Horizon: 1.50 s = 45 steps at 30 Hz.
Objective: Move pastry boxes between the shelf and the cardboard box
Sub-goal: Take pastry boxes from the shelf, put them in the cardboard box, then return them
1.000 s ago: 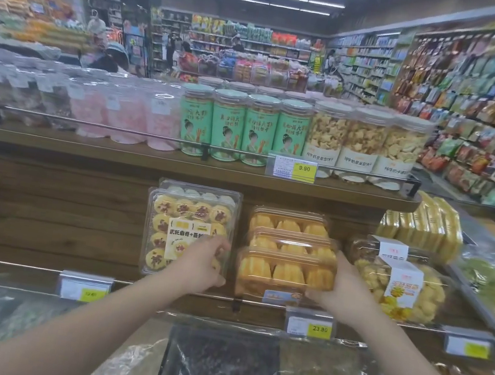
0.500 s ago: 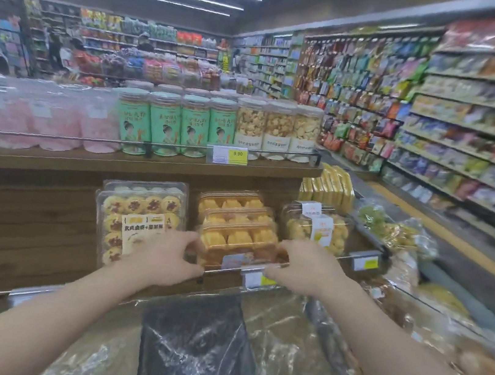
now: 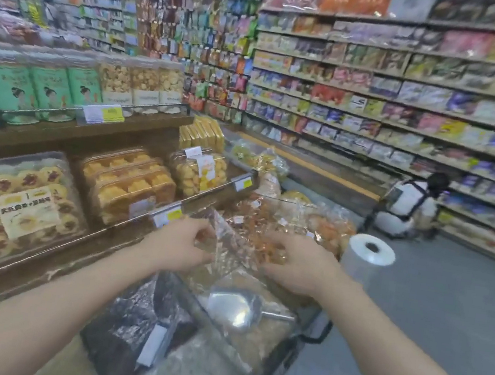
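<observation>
Both my hands are out over the bulk display, in front of the wooden pastry shelf [image 3: 44,268]. Between them is a clear plastic pastry box [image 3: 235,246] with orange pastries inside, blurred by motion. My left hand [image 3: 176,247] grips its left side with curled fingers. Its right side is held the same way by my right hand [image 3: 298,267]. A stack of matching orange pastry boxes [image 3: 129,182] stays on the shelf to the left, beside a large box of jam cookies [image 3: 18,204]. No cardboard box is in view.
Plastic-covered bulk bins [image 3: 152,340] and a metal scoop [image 3: 234,309] lie below my hands. A roll of plastic bags [image 3: 368,253] stands at the right. Bagged pastries [image 3: 326,228] lie beyond. A person [image 3: 407,208] crouches in the aisle by the snack shelves [image 3: 411,115].
My hands pulled back from the orange pastry stack and swung right with a clear box between them. The view turned right toward the aisle.
</observation>
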Each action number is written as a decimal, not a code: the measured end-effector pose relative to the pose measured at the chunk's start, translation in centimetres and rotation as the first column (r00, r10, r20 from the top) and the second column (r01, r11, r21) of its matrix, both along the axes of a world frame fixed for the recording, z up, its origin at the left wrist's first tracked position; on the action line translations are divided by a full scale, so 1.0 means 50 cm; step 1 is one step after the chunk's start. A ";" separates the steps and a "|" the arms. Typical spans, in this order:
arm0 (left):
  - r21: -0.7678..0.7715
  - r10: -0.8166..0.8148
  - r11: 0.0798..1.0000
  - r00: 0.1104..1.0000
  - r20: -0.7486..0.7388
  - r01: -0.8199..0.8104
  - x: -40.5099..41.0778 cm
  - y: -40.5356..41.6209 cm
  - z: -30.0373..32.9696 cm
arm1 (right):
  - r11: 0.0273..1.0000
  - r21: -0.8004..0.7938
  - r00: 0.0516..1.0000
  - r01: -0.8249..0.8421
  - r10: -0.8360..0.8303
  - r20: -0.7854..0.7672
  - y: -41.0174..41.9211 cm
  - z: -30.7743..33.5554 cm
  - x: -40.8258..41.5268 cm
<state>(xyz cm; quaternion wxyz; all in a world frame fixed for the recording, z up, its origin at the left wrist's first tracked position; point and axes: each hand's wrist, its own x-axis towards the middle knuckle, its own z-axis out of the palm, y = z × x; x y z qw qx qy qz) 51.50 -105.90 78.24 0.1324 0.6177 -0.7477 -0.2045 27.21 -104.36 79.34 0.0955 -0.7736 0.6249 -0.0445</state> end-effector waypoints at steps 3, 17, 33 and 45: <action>0.004 -0.144 0.990 0.989 -0.040 0.144 -0.124 0.036 -0.002 | 0.984 0.018 0.984 0.178 -0.179 0.024 0.115 0.002 -0.107; 0.042 -0.820 0.572 0.570 0.054 0.819 -0.831 0.515 -0.012 | 0.525 0.025 0.525 0.851 -0.851 -0.010 0.924 -0.027 -0.602; 0.235 -0.979 -0.111 -0.148 0.142 0.966 -1.230 1.555 -0.157 | -0.226 0.209 -0.218 0.951 -0.974 -0.063 2.037 -0.160 -0.600; 0.420 -0.812 -0.506 -0.580 0.063 0.754 -1.275 1.947 -0.369 | -0.640 0.408 -0.695 0.652 -0.719 -0.018 2.291 -0.366 -0.403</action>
